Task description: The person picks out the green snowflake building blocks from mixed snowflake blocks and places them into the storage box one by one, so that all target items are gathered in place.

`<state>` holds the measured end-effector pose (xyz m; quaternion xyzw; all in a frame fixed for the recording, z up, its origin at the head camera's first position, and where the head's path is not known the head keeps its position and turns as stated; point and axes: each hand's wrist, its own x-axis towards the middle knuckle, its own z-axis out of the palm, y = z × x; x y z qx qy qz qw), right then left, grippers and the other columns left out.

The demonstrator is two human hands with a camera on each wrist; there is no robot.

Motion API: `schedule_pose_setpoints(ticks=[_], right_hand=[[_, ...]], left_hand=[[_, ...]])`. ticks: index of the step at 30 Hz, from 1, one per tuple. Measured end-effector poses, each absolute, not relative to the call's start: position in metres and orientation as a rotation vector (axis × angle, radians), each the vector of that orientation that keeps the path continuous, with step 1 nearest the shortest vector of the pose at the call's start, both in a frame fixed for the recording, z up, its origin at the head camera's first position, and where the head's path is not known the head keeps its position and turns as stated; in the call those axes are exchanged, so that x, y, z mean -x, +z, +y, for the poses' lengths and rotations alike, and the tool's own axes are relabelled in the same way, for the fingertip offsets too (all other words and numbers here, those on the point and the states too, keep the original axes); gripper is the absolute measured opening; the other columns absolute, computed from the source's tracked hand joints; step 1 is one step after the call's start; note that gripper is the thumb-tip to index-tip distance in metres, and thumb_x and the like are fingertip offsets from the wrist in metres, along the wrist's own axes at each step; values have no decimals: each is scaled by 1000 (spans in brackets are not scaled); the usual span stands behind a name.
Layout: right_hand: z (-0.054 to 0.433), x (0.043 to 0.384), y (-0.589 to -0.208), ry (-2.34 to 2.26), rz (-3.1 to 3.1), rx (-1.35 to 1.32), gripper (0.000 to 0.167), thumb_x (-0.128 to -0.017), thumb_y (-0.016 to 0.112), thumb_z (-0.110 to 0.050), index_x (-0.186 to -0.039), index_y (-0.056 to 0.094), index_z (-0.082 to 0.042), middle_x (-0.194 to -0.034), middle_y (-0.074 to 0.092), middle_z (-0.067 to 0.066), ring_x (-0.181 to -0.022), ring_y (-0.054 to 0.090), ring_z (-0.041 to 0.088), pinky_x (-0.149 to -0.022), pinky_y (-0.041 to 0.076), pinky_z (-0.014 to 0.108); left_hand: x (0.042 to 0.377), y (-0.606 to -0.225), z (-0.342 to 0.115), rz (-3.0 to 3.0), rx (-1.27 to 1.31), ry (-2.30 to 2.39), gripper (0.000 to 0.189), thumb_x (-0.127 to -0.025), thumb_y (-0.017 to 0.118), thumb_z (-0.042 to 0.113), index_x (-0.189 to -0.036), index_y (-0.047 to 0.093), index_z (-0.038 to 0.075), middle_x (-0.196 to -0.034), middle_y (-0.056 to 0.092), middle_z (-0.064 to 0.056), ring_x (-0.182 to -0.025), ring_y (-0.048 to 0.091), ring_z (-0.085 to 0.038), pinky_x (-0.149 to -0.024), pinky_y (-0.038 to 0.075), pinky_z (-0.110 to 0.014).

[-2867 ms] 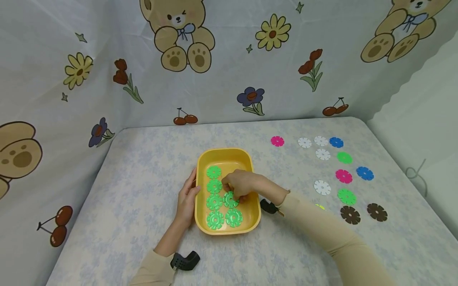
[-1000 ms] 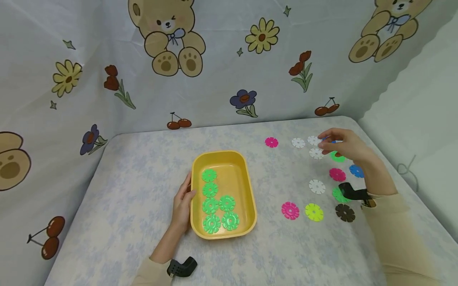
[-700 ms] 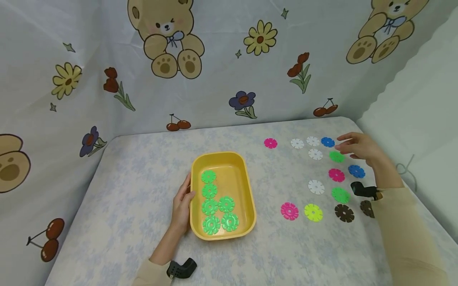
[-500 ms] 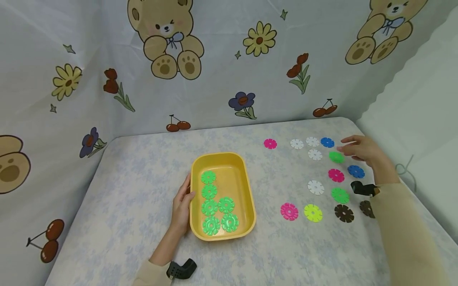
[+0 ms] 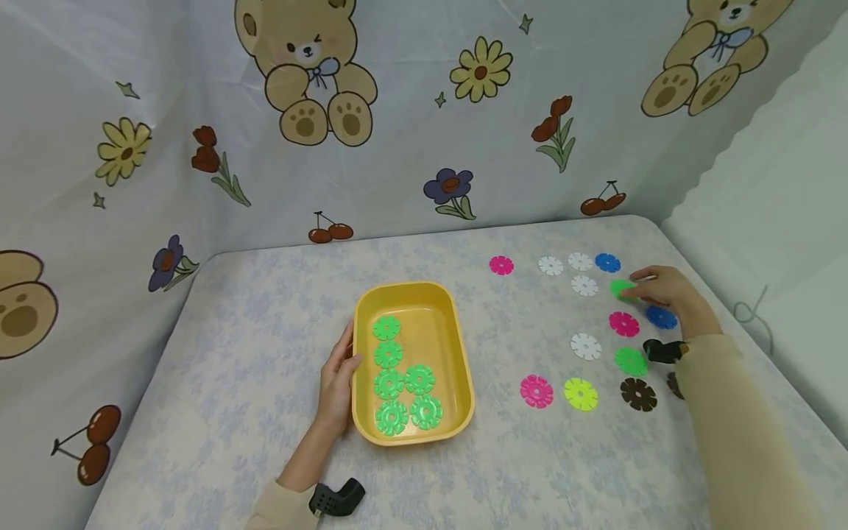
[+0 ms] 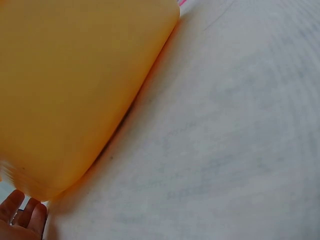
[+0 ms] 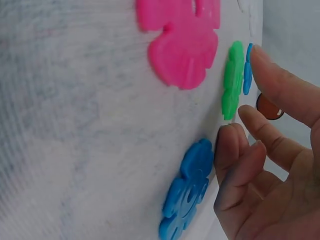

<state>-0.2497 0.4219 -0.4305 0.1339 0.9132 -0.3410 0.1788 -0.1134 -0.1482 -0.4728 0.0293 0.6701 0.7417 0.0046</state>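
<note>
A yellow plastic tray (image 5: 457,412) stands on the table with several green snowflake discs (image 5: 389,384) inside, along its left and lower part. My left hand (image 5: 336,386) grips its left side, thumb at the rim. At the right, my right hand (image 5: 672,292) is over a green snowflake disc (image 5: 620,286) on the table, fingertips at its right edge. In the right wrist view the thumb and fingers are spread beside that green disc (image 7: 232,82), with nothing pinched between them. A blue disc (image 7: 189,190) lies beneath the hand.
Around the right hand lie white (image 5: 584,285), pink (image 5: 624,324), blue (image 5: 607,263) and another green disc (image 5: 631,361). Nearer are a pink disc (image 5: 536,391), a yellow disc (image 5: 581,394) and brown discs (image 5: 639,394), one partly behind the sleeve. A patterned cloth (image 5: 397,184) hangs behind the table.
My right hand has left a green disc in the tray, moved to the far right, and come down over another green disc. The left hand stays on the tray.
</note>
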Motion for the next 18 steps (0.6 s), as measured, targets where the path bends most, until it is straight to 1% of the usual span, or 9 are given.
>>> schedule_pose_setpoints(ticks=[2, 4, 5, 8, 10, 12, 15, 18], right_hand=[[420, 249, -430, -921, 2592, -370, 83, -86, 71, -40, -141, 34, 11, -134, 36, 36, -109, 44, 41, -91, 48, 50], [417, 249, -430, -884, 2610, -383, 82, -86, 72, -39, -139, 36, 11, -136, 32, 38, -115, 38, 47, -99, 41, 59], [416, 249, -431, -866, 2623, -391, 81, -85, 73, -38, -138, 36, 11, -136, 32, 38, -117, 37, 49, -101, 37, 62], [415, 248, -432, -826, 2659, -421, 78, -84, 74, -37, -135, 38, 11, -131, 35, 37, -114, 37, 50, -100, 37, 63], [415, 249, -434, -820, 2676, -430, 76, -84, 74, -35, -132, 39, 11, -127, 37, 36, -111, 39, 48, -96, 40, 61], [415, 249, -434, -830, 2686, -429, 73, -84, 74, -34, -130, 39, 10, -123, 39, 34, -107, 41, 46, -89, 44, 57], [417, 249, -435, -867, 2707, -423, 65, -84, 74, -29, -125, 41, 9, -115, 44, 31, -99, 46, 40, -78, 46, 44], [418, 248, -434, -935, 2723, -410, 56, -85, 73, -21, -121, 43, 8, -107, 49, 26, -86, 54, 28, -69, 47, 33]], left_hand=[[114, -472, -148, 2100, -93, 2330, 56, -104, 37, 10, -158, 21, 16, -152, 36, -16, -118, 54, -17, -87, 51, -19], [114, -472, -148, 2095, -98, 2337, 57, -104, 37, 9, -158, 21, 16, -153, 35, -16, -118, 54, -17, -88, 51, -19], [114, -472, -148, 2093, -101, 2340, 57, -104, 37, 9, -158, 21, 15, -154, 34, -15, -118, 53, -17, -88, 51, -18], [114, -472, -148, 2092, -101, 2339, 57, -104, 36, 9, -158, 21, 15, -154, 33, -15, -119, 53, -16, -89, 50, -18], [114, -472, -148, 2092, -97, 2336, 56, -104, 36, 9, -158, 21, 16, -154, 34, -15, -120, 52, -16, -89, 50, -18], [114, -472, -148, 2092, -96, 2333, 56, -104, 36, 9, -158, 22, 17, -153, 35, -15, -120, 52, -17, -89, 50, -18], [115, -473, -148, 2085, -100, 2336, 57, -104, 35, 8, -158, 21, 17, -154, 34, -14, -123, 49, -19, -91, 49, -18], [115, -473, -148, 2074, -108, 2340, 57, -103, 35, 8, -158, 20, 15, -154, 32, -13, -126, 46, -21, -93, 47, -17]])
